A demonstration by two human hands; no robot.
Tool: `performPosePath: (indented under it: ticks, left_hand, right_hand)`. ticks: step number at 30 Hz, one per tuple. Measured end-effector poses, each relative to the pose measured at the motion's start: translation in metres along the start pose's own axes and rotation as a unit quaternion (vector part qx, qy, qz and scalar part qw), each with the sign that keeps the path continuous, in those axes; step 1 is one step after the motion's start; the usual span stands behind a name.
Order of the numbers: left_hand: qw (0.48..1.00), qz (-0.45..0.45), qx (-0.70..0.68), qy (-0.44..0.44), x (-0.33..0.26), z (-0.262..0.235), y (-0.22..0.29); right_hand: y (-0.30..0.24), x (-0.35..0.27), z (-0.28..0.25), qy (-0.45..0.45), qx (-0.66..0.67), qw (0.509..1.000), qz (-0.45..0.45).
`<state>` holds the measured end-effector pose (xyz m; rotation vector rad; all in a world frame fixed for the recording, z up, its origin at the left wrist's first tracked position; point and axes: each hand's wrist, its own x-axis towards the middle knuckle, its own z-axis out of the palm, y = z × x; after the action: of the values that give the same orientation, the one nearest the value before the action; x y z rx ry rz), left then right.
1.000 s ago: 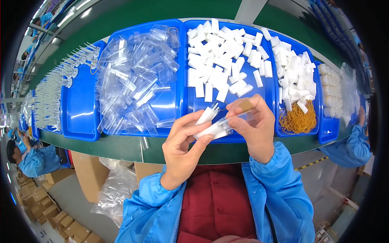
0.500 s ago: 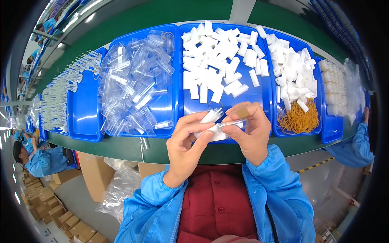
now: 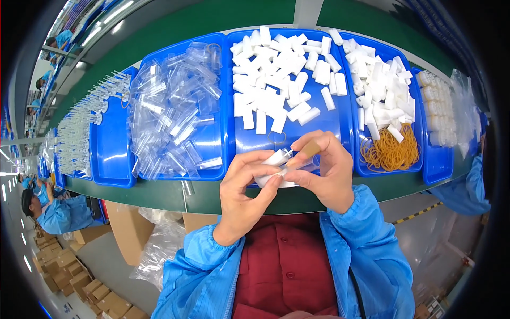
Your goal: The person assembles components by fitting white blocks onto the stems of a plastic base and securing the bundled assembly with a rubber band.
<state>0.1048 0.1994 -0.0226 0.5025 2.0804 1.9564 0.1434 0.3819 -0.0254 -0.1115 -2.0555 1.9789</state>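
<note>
My left hand (image 3: pixel 248 183) is closed around white plastic pieces (image 3: pixel 277 158), whose thin ends stick out past the fingertips. My right hand (image 3: pixel 330 173) pinches a clear plastic sleeve (image 3: pixel 309 166) against them, and a tan cover (image 3: pixel 311 149) wraps one of its fingers. Both hands meet over the front edge of the middle blue tray (image 3: pixel 255 142). The fingers partly hide how the sleeve and the white pieces sit together. A heap of white blocks (image 3: pixel 276 80) fills the far part of that tray.
Left of the hands stand a blue tray of clear sleeves (image 3: pixel 175 111) and another with white thin-stemmed parts (image 3: pixel 77 133). On the right, a tray holds white pieces (image 3: pixel 385 95) and tan rubber bands (image 3: pixel 393 151). A loose clear tube (image 3: pixel 187 187) lies on the green table (image 3: pixel 212 196).
The right fingers have moved slightly closer to the left hand, and less of the white pieces shows between the hands. The view has shifted a little; the grips stay closed.
</note>
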Motion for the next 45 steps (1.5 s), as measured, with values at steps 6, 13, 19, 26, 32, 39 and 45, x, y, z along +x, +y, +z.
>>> performPosePath:
  ticks: [6, 13, 19, 26, 32, 39, 45]
  left_hand:
    - [0.997, 0.055, 0.056, 0.013, -0.001, 0.000, -0.004]
    - [0.992, 0.073, 0.100, 0.013, 0.000, -0.001, -0.001]
    - [0.998, 0.033, 0.038, 0.028, 0.003, -0.001, -0.004]
    - [0.998, 0.032, 0.052, 0.001, 0.002, -0.007, -0.002]
    - [0.989, 0.006, -0.113, -0.095, 0.004, -0.022, -0.002]
    - [0.991, 0.053, -0.064, -0.102, 0.000, -0.015, -0.003]
    - [0.990, 0.050, -0.109, -0.077, -0.002, -0.012, -0.010]
  right_hand:
    - [0.007, -0.002, 0.005, 0.036, -0.010, 0.999, -0.008]
    - [0.008, 0.003, 0.001, -0.030, 0.004, 0.999, 0.023]
    - [-0.005, 0.008, -0.014, -0.073, -0.113, 0.991, -0.028]
    - [0.002, 0.009, -0.009, -0.035, 0.003, 0.998, 0.049]
    - [-0.006, 0.010, -0.017, -0.010, 0.112, 0.989, 0.100]
    - [-0.004, 0.007, -0.019, -0.124, -0.057, 0.990, -0.014]
    - [-0.004, 0.006, -0.019, -0.128, -0.070, 0.989, -0.005]
